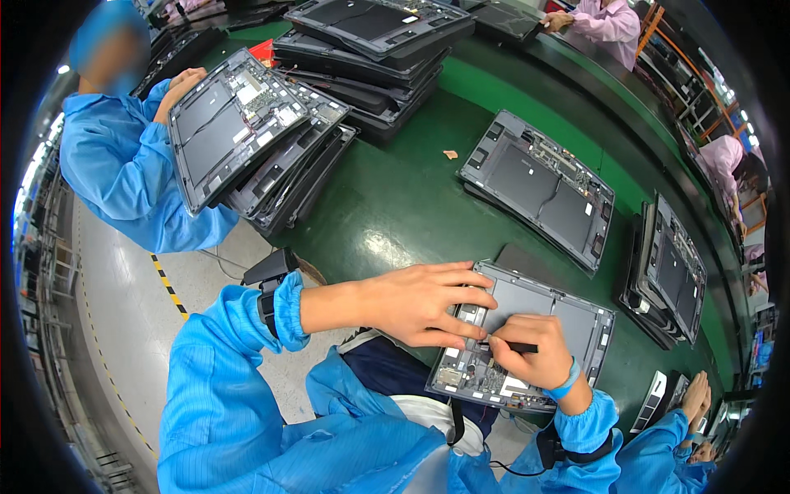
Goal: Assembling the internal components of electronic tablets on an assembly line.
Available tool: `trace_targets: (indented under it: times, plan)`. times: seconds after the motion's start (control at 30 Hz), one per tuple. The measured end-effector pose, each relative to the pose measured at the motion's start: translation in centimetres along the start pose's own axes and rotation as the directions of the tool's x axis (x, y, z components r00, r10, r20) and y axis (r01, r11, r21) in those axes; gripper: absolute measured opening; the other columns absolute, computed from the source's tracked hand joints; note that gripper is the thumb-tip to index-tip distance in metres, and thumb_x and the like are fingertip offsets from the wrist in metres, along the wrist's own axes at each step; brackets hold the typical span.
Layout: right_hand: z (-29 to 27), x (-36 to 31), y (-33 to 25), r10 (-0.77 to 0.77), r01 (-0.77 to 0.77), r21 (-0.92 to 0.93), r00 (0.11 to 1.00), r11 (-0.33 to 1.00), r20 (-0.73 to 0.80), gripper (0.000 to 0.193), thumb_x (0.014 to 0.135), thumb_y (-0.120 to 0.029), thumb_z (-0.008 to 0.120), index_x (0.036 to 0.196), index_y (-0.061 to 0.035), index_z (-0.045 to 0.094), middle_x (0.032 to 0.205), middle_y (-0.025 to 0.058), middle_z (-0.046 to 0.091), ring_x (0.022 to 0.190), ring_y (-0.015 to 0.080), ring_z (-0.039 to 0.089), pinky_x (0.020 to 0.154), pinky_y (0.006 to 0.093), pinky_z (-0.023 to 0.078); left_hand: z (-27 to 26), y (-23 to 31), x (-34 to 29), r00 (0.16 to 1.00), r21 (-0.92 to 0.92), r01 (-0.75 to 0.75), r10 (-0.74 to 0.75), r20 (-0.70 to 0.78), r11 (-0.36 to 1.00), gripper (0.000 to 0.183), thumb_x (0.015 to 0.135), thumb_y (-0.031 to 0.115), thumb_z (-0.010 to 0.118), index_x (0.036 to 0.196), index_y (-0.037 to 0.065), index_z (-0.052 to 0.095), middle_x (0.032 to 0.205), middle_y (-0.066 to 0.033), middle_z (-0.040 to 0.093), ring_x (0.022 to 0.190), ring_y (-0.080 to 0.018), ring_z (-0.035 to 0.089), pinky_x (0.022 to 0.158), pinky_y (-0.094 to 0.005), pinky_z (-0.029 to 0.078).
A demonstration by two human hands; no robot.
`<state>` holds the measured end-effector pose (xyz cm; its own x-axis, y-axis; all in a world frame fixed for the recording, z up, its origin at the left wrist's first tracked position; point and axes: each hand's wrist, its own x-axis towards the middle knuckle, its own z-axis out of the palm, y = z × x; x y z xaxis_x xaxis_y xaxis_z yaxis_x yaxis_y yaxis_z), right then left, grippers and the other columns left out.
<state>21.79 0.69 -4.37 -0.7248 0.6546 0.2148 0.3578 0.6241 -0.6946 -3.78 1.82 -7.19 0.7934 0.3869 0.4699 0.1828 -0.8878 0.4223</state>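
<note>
A: Where does the base lie relative to the fingers?

B: At the near side of the desk, beneath both hands. The left hand crosses its left edge, fingers spread over the base. The right hand is over its near middle part, fingers pinching one black tool, just beside the left fingertips.

A: How many of each are shown?

B: One base under the hands, one tool. Beyond them, bases stand in three piles: a tall pile at the far side, a slanting pile at the left, a low pile at the right. A further base lies between; whether it rests on another is unclear. Layers within the piles cannot be counted exactly. One tan scrap lies near the middle; one co-worker in blue is beside the slanting pile.
</note>
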Motion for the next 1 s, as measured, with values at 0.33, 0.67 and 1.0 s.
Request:
trace_targets:
  times: [0.33, 0.67, 1.0]
  plan:
    - [-0.2, -0.3, 0.2, 0.044, -0.044, 0.053, 0.999, 0.998, 0.007, 0.008, 0.079, -0.008, 0.072, 0.073, -0.0064, 0.068, 0.064, 0.0064, 0.060, 0.053, 0.0256, 0.058, 0.048, 0.0352, 0.045, -0.2, -0.2, -0.1, 1.000, -0.031, 0.022, -0.021, 0.009, 0.999, 0.029, 0.090, 0.036, 0.067, 0.113, 0.020, 0.073, 0.138, -0.0138, 0.054, 0.128, -0.0353, 0.052, 0.107, -0.0520, 0.044]
    - [0.1, 0.1, -0.2, -0.030, 0.029, -0.085, 1.000, 0.996, -0.010, 0.007, 0.076, -0.007, 0.075, 0.076, -0.0064, 0.068, 0.064, 0.0053, 0.058, 0.054, 0.0235, 0.058, 0.047, 0.0345, 0.044, 0.0, 0.1, -0.6, 1.000, 0.055, 0.026, -0.025, -0.003, 0.998, 0.029, 0.088, 0.031, 0.068, 0.115, 0.020, 0.071, 0.136, -0.0134, 0.055, 0.126, -0.0339, 0.053, 0.108, -0.0513, 0.043]
    - [0.4, -0.5, -0.6, -0.117, 0.118, -0.104, 0.993, 0.988, 0.022, 0.010, 0.073, -0.005, 0.075, 0.074, -0.0067, 0.066, 0.065, 0.0040, 0.056, 0.056, 0.0221, 0.057, 0.047, 0.0343, 0.044, 0.0, 0.3, -0.5, 0.999, 0.060, 0.033, -0.032, -0.025, 0.998, 0.030, 0.086, 0.028, 0.068, 0.115, 0.021, 0.071, 0.135, -0.0130, 0.056, 0.124, -0.0335, 0.054, 0.109, -0.0516, 0.043]
